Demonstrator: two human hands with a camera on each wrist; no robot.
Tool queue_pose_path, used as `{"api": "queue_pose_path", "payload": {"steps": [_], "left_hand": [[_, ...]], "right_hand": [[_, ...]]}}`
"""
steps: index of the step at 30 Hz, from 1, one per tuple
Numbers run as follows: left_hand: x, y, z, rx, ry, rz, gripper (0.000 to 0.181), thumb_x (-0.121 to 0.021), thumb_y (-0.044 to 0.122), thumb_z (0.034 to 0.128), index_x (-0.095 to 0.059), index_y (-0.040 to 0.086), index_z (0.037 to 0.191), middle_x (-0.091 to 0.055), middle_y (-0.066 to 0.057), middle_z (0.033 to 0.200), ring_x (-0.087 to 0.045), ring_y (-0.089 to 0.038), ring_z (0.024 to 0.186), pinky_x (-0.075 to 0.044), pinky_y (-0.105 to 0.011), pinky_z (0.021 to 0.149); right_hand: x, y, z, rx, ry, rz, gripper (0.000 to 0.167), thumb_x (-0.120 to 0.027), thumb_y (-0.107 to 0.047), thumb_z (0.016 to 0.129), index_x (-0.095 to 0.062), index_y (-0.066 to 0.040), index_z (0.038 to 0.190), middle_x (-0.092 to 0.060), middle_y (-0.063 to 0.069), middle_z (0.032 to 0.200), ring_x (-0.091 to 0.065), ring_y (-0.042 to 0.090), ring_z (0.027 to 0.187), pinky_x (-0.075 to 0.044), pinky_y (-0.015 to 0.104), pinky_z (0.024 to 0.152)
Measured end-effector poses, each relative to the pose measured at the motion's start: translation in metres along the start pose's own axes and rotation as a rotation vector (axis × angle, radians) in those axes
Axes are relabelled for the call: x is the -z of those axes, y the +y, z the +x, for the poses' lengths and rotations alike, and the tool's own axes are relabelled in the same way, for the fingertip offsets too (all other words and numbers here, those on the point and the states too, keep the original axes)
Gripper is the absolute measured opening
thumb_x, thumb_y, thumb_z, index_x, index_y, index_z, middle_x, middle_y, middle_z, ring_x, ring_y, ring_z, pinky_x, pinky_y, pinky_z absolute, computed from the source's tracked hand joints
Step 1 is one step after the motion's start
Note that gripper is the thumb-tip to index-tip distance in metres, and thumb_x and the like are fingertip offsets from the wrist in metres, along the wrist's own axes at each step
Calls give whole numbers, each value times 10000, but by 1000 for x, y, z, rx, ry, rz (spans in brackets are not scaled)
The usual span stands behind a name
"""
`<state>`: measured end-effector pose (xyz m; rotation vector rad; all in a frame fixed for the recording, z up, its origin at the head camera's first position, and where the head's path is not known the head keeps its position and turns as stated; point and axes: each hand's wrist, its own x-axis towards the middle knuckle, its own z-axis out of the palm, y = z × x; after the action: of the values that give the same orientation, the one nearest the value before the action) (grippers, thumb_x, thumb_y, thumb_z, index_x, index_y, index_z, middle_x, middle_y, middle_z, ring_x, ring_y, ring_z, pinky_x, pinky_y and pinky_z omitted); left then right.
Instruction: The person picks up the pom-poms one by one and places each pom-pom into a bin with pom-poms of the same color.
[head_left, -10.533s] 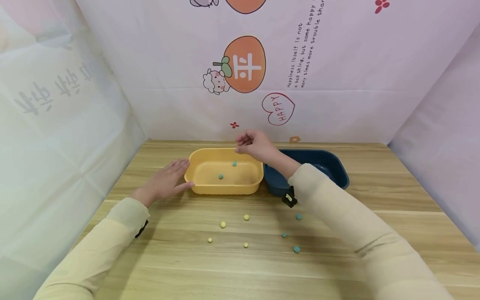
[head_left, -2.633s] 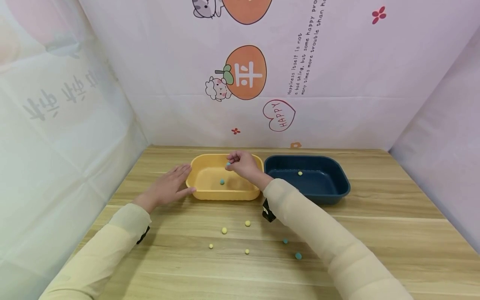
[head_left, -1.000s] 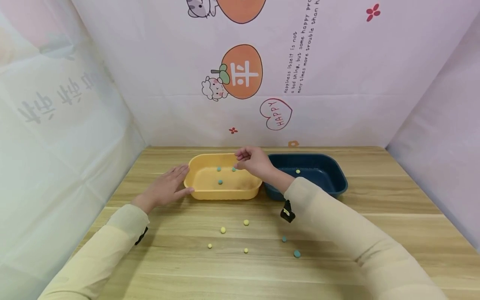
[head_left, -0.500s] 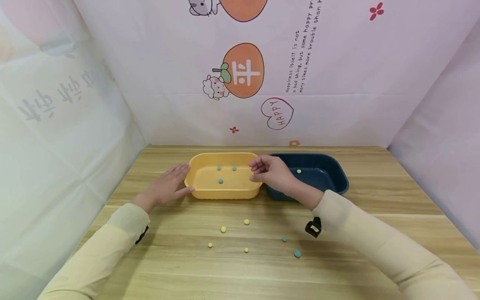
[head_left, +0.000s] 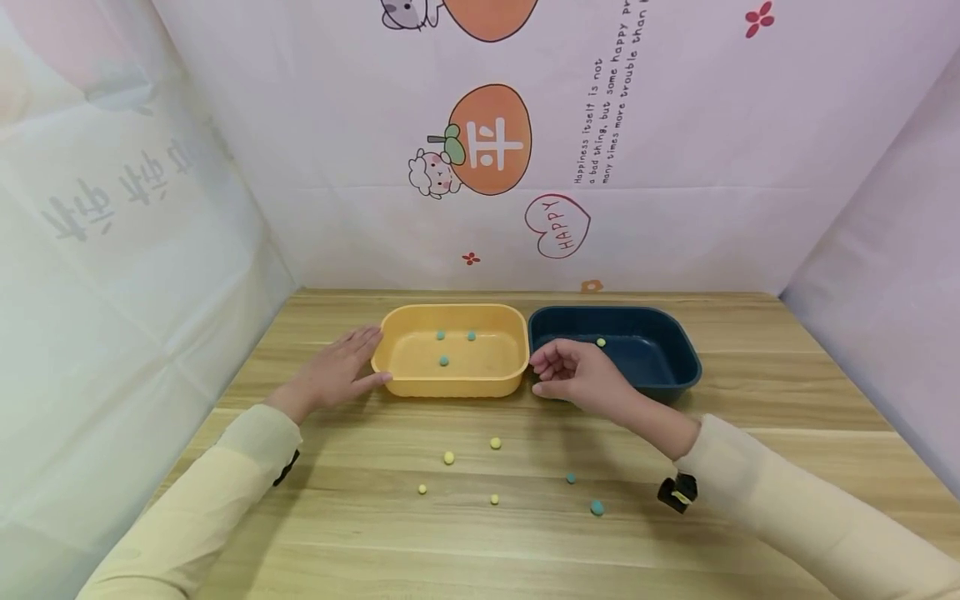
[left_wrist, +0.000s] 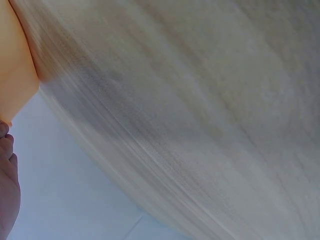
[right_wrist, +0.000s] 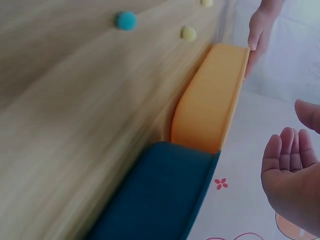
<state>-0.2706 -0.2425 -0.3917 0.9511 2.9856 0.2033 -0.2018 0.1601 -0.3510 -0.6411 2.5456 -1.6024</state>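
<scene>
My left hand (head_left: 333, 372) rests its spread fingers and thumb on the left end of the yellow tub (head_left: 450, 388). Three small blue-green balls, one of them the front ball (head_left: 444, 361), lie on that tub's floor. Over the front left corner of the dark blue tub (head_left: 660, 379) hovers my right hand (head_left: 588, 379), its fingers loosely bent. The right wrist view shows this right hand (right_wrist: 295, 175) with a gap between thumb and fingers and nothing held. Inside the blue tub a yellow ball (head_left: 601, 342) is visible; the hand hides part of the tub.
Several yellow balls, such as the one nearest the tubs (head_left: 496, 443), lie on the wooden table (head_left: 360, 533). To their right are a small blue-green ball (head_left: 571, 478) and a larger blue-green ball (head_left: 597, 507). A printed cloth (head_left: 675, 208) hangs behind the tubs.
My right hand let a blue-green ball go into the yellow tub, then moved right and nearer, over the blue tub's front. One fewer blue-green ball lies on the table. The left hand stayed put.
</scene>
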Motion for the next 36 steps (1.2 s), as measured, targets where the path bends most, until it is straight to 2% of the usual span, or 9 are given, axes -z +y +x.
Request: {"api": "queue_pose_path", "payload": {"steps": [4, 11, 17, 22, 31, 36], "left_hand": [[-1, 0, 1, -1, 1, 3, 871, -410, 588, 984, -182, -62, 1518, -176, -212, 1579, -155, -350, 1450, -88, -457, 1183], [-2, -1, 1, -5, 3, -1, 869, -411, 586, 985, -188, -66, 1516, -175, -211, 1579, -156, -350, 1450, -85, -456, 1184], [-1, 0, 1, -4, 1, -3, 861, -420, 573, 987, -190, -68, 1514, -177, -213, 1578, -156, -348, 1450, -80, -454, 1184], [0, 1, 1, -7, 8, 0, 863, -421, 575, 986, -196, -71, 1512, -186, -218, 1574, -164, -356, 1446, -91, -461, 1183], [-1, 0, 1, -1, 5, -1, 871, -414, 588, 982, -194, -64, 1515, -176, -208, 1580, -160, -351, 1448, -88, -460, 1183], [-1, 0, 0, 4, 3, -6, 865, -420, 581, 984, -191, -60, 1517, -182, -211, 1577, -153, -342, 1452, -86, -458, 1184]], "right_hand": [[5, 7, -13, 5, -25, -16, 257, -767, 9, 813, -641, 16, 1037, -638, 139, 964, -596, 240, 856, -540, 244, 739], [10, 18, -33, 4, -49, -47, 229, -750, 32, 818, -656, -22, 1019, -638, 65, 953, -598, 226, 849, -542, 250, 736], [14, 28, -50, -36, -85, -28, 213, -723, 32, 843, -647, -3, 1039, -633, 149, 986, -588, 229, 861, -535, 249, 753], [18, 40, -66, -17, -126, -7, 247, -742, 12, 831, -625, 62, 1042, -621, 212, 970, -588, 201, 839, -535, 256, 745], [23, 59, -87, 30, -202, -4, 240, -765, -39, 823, -645, 35, 1017, -639, 149, 947, -588, 204, 821, -532, 258, 727], [24, 67, -91, 13, -252, 25, 239, -770, -48, 819, -647, 4, 1017, -626, 139, 946, -584, 214, 834, -531, 258, 736]]}}
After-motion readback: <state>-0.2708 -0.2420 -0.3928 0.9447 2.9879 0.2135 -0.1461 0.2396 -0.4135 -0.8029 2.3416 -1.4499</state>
